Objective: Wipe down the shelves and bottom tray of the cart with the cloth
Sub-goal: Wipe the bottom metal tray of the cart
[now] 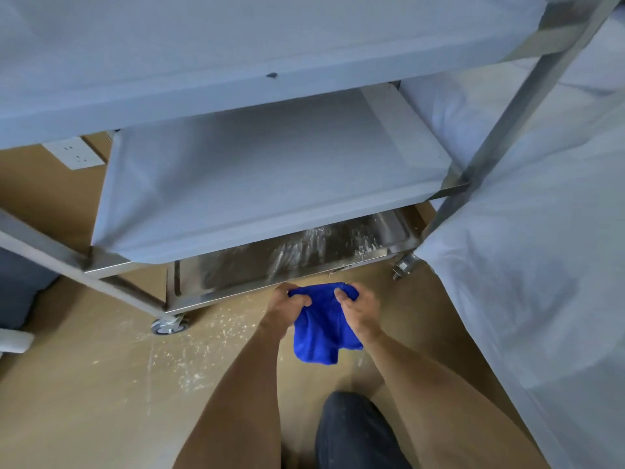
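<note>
A: Two bare hands occupy the lower centre of the frame. State their pose.

B: The left hand (287, 304) and the right hand (356, 308) are level with each other, both forearms entering from the bottom edge and converging upward. Each hand has its fingers curled around the top edge of the bright blue microfibre cloth (321, 328). The left thumb presses into the fabric from the near side; the right fingers bunch the fabric at its upper right corner.

A: Location of the cloth?

B: Stretched between the two hands, with the remainder hanging down in loose folds below them. It sits just in front of the near rim of the cart, above the floor, and I cannot tell whether it touches the rim.

A: Describe the cart.

B: A stainless steel wheeled cart with three levels. The upper shelf (236, 62), across the top of the frame, and the middle shelf (270, 170), at centre, are both covered in pale blue-white film. The bare metal bottom tray (304, 255) lies below the middle shelf and carries white powdery streaks, densest toward its right half.

A: Surroundings?

B: A tan floor (84, 384) with scattered white specks at lower left of centre. One caster wheel (169, 324) stands left of the hands. A white wall socket (76, 154) appears at the left edge. A dark-trousered knee (351, 431) is at the bottom centre. A pale sheeted surface (524, 265) fills the right side.
</note>
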Tool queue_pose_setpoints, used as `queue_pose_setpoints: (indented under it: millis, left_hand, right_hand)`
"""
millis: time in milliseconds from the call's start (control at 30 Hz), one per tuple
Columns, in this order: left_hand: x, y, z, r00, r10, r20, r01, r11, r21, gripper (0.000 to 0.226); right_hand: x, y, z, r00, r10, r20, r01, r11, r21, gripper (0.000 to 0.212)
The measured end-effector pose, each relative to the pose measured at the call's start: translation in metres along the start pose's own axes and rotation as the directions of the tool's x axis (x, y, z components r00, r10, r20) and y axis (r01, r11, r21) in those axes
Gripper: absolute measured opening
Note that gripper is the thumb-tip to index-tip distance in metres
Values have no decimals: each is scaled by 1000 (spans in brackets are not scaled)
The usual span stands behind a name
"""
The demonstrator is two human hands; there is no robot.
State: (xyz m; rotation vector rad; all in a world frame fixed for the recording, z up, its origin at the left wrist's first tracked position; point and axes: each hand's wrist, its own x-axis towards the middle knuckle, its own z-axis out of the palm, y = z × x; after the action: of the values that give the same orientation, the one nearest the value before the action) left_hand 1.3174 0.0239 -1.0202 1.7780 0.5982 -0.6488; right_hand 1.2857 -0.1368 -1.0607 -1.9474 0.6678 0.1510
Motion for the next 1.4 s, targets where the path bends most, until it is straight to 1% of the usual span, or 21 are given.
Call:
queue_pose_setpoints:
  millis: [67,167,300,333,433,467,500,533,567,600,633,667,700,767,867,933,1000,1100,1200,1300,1400]
  left_hand:
    - [13,12,15,1000,-16,3,16,997,-80,32]
    - [31,41,44,998,14,55,-6,989,-148,20]
    - [65,89,87,989,80,124,-60,986,-158,28]
    - [73,99,98,989,97,113,-80,986,-146,24]
    - [86,124,121,991,132,-13,-132,991,-39,15]
    - [85,128,122,986,154,-57,-153,988,33,13]
    - [84,126,120,978,179,-111,-160,975,157,15]
    - [84,120,116,962,212,-170,-153,940,305,20]
    - [84,109,109,944,249,-216,-133,888,441,26]
    - [84,95,100,923,298,-242,-121,824,554,31]
    - [87,79,89,905,344,-249,-113,760,639,36]
    - [91,64,78,894,368,-255,-95,712,696,42]
    - [97,50,66,894,357,-271,-50,680,731,50]
    - [108,28,43,888,287,-359,83,668,739,62]
    - [122,13,15,839,190,-509,257,688,679,66]
    - [128,8,1,825,110,-554,330,702,631,62]
    - [130,2,-7,820,39,-570,384,702,600,52]
    - [128,-8,-11,845,67,-531,363,659,659,43]
    - [125,-12,-17,852,111,-511,327,651,685,37]
    - [126,-18,-27,858,177,-482,275,635,722,31]
    - [125,-20,-38,878,213,-429,222,613,759,35]
  right_hand:
    - [21,-7,-9,998,-27,-64,20,993,-114,22]
    - [51,-18,-22,979,-83,-189,32,966,-256,28]
    - [100,-36,-49,943,-40,-329,-65,951,-301,37]
    - [112,-42,-58,933,-37,-359,-83,947,-312,38]
    - [145,-57,-74,921,-46,-386,-79,950,-302,43]
    - [151,-58,-75,922,-63,-381,-80,935,-347,44]
    - [156,-54,-73,913,-112,-392,-66,908,-414,44]
    - [161,-48,-69,888,-204,-413,-26,874,-486,44]
    - [165,-38,-62,876,-283,-390,27,837,-546,45]
    - [168,-25,-55,893,-314,-323,60,794,-605,47]
    - [170,-13,-48,931,-286,-226,69,746,-662,50]
    - [173,-2,-42,970,-211,-123,63,704,-708,52]
    - [176,8,-37,988,-147,-54,61,678,-733,54]
    - [182,14,-32,987,-147,-69,51,683,-728,58]
    - [187,19,-24,977,-166,-136,24,714,-700,70]
    - [187,25,-17,966,-192,-175,22,731,-681,80]
    - [187,28,-14,953,-232,-193,44,740,-671,85]
    - [187,29,-13,956,-230,-183,44,727,-685,89]
    - [175,24,4,961,-236,-141,65,692,-719,90]
    - [141,10,56,954,-298,-36,188,685,-704,86]
    - [96,-11,134,919,-379,105,349,661,-665,79]
